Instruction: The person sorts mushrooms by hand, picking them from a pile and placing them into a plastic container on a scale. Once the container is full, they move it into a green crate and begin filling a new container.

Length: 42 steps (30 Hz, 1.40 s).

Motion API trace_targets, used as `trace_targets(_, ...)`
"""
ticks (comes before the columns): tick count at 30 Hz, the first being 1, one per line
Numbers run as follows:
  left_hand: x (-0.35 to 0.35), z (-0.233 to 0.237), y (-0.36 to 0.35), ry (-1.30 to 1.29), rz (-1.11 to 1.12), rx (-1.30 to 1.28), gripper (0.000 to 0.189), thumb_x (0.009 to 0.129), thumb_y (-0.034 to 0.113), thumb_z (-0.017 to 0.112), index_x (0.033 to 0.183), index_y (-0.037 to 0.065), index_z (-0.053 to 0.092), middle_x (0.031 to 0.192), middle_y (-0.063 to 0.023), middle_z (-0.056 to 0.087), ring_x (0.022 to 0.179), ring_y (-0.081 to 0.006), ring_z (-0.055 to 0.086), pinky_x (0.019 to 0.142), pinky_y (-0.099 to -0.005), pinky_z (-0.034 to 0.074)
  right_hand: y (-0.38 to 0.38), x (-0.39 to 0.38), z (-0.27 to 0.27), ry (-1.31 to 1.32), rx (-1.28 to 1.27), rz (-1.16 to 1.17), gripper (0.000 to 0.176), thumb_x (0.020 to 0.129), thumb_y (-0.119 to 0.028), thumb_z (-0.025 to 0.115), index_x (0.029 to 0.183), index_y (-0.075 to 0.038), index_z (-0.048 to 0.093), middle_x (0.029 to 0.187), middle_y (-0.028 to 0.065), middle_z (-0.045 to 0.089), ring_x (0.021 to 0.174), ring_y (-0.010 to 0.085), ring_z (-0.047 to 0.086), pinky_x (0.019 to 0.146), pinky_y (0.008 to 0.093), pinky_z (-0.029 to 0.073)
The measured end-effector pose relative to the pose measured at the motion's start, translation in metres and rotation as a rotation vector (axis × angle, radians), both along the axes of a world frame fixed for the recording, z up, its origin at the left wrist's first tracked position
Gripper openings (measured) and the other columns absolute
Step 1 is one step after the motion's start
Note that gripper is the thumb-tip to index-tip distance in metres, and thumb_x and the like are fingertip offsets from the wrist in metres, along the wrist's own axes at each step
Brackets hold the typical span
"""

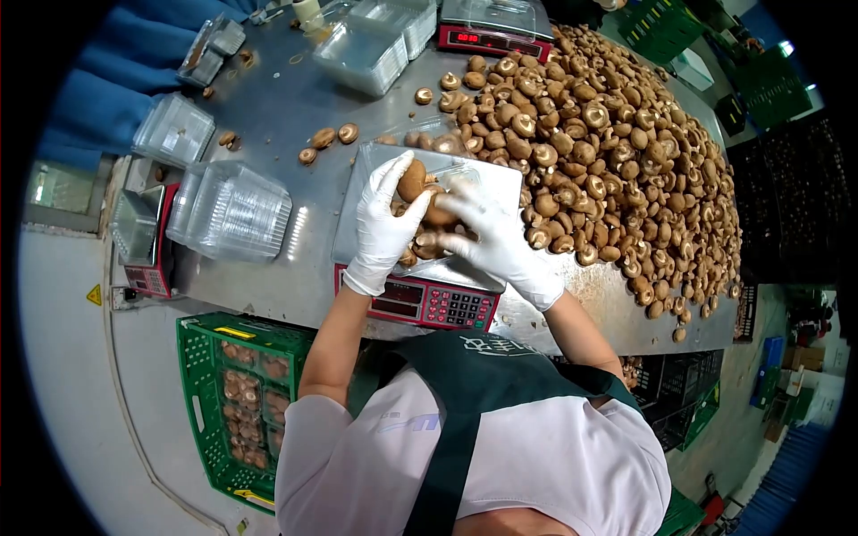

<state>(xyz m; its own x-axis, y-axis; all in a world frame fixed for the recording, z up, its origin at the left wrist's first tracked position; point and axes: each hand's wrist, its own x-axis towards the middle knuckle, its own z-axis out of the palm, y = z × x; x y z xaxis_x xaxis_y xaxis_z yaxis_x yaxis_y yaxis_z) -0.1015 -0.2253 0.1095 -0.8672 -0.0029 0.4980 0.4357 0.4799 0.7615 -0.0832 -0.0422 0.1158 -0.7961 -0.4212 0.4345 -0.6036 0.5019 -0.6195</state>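
Shiitake mushrooms (432, 243) lie heaped in a clear plastic tray on the steel pan (505, 183) of a red digital scale (420, 302). My gloved left hand (382, 219) is at the heap's left side, with thumb and fingers curled around a large brown mushroom (412, 181). From the right, my gloved right hand (500, 241) reaches over the same heap. Its fingers are smeared by motion near another mushroom (439, 211), and I cannot see whether they grip it. Both hands and the mushrooms hide most of the tray.
A large mushroom pile (608, 152) covers the table's right side. Stacked clear trays (234, 213) stand left, with more trays (362, 55) at the back near a second scale (496, 27). Loose mushrooms (323, 138) lie between. Below, a green crate (198, 375) holds packed trays.
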Motion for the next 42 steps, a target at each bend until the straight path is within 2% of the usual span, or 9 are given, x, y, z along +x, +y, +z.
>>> trace_targets(4,0.003,-0.002,-0.005,-0.013,-0.023,-0.014,0.052,0.072,0.006,0.074,0.122,0.006,0.057,0.116,-0.0126,0.059,0.106,-0.0267,0.059,0.091,-0.0332,0.048,0.012,-0.003,-0.020,-0.097,-0.015,-0.062,0.018,0.079,-0.018,0.070,0.091,-0.005,0.070,0.120,0.0125,0.061,0.122,0.0355,0.047,0.102,0.0428,0.038)
trace_targets(8,0.001,-0.003,-0.008,-0.040,-0.009,0.011,0.053,0.073,0.006,0.074,0.123,0.006,0.057,0.117,-0.0122,0.058,0.107,-0.0262,0.059,0.092,-0.0329,0.048,0.027,-0.014,-0.025,-0.007,0.335,-0.250,0.034,0.075,-0.016,0.070,0.107,-0.007,0.065,0.131,0.0140,0.053,0.124,0.0345,0.044,0.101,0.0421,0.038)
trace_targets(12,-0.004,0.005,-0.001,-0.034,-0.034,0.038,0.055,0.072,0.007,0.075,0.123,0.007,0.056,0.118,-0.0121,0.058,0.108,-0.0265,0.058,0.092,-0.0330,0.048,0.028,-0.017,-0.040,-0.078,0.271,-0.267,0.037,0.074,-0.016,0.069,0.109,-0.008,0.063,0.131,0.0160,0.052,0.124,0.0349,0.044,0.102,0.0422,0.037)
trace_targets(18,-0.009,0.000,0.016,0.016,-0.092,0.020,0.058,0.070,0.009,0.077,0.124,0.008,0.057,0.122,-0.0104,0.058,0.111,-0.0250,0.057,0.096,-0.0331,0.045,0.059,-0.009,-0.030,-0.769,-0.778,-0.236,0.039,0.076,-0.012,0.066,0.112,-0.001,0.056,0.116,0.0131,0.062,0.099,0.0222,0.063,0.089,0.0371,0.051)
trace_targets(23,-0.016,-0.006,0.013,-0.086,-0.305,-0.553,0.058,0.073,0.028,0.075,0.126,0.013,0.057,0.128,-0.0110,0.055,0.115,-0.0292,0.054,0.100,-0.0382,0.040,0.063,0.005,0.001,-0.939,-1.319,-0.072,0.038,0.084,-0.024,0.054,0.113,0.000,0.056,0.119,0.0148,0.060,0.073,0.0154,0.062,0.067,0.0243,0.051)
trace_targets(25,-0.020,-0.005,0.005,-0.066,-0.283,-0.467,0.051,0.075,0.026,0.073,0.122,0.012,0.060,0.127,-0.0112,0.056,0.114,-0.0285,0.055,0.100,-0.0373,0.041,0.085,0.003,-0.027,-0.900,-1.129,-0.014,0.032,0.087,-0.024,0.056,0.108,0.000,0.059,0.114,0.0155,0.064,0.052,0.0090,0.047,0.051,0.0226,0.040)
trace_targets(28,-0.020,0.018,-0.014,-0.073,-0.205,-0.200,0.037,0.080,0.015,0.070,0.116,0.008,0.064,0.121,-0.0137,0.060,0.112,-0.0259,0.058,0.097,-0.0329,0.043,0.103,0.023,-0.023,-0.852,-1.053,-0.226,0.020,0.090,-0.015,0.054,0.097,0.001,0.065,0.067,0.0019,0.061,0.043,0.0041,0.029,0.044,0.0206,0.027)
trace_targets(38,-0.003,0.012,-0.078,-0.088,0.096,-0.115,0.027,0.079,0.010,0.070,0.105,0.004,0.067,0.106,-0.0128,0.066,0.100,-0.0254,0.063,0.089,-0.0325,0.047,0.285,0.167,-0.091,-0.609,-0.506,-1.325,0.023,0.090,-0.026,0.059,0.093,-0.006,0.071,0.066,-0.0052,0.056,0.051,0.0050,0.043,0.050,0.0188,0.033)
trace_targets(42,-0.007,-0.007,-0.097,-0.151,0.169,-0.106,0.029,0.082,0.015,0.069,0.108,0.003,0.066,0.109,-0.0120,0.065,0.101,-0.0237,0.062,0.089,-0.0321,0.047,0.379,0.277,-0.132,-0.583,0.176,-1.593,0.032,0.084,-0.030,0.065,0.090,0.001,0.069,0.073,0.0067,0.065,0.060,0.0164,0.058,0.061,0.0291,0.046)
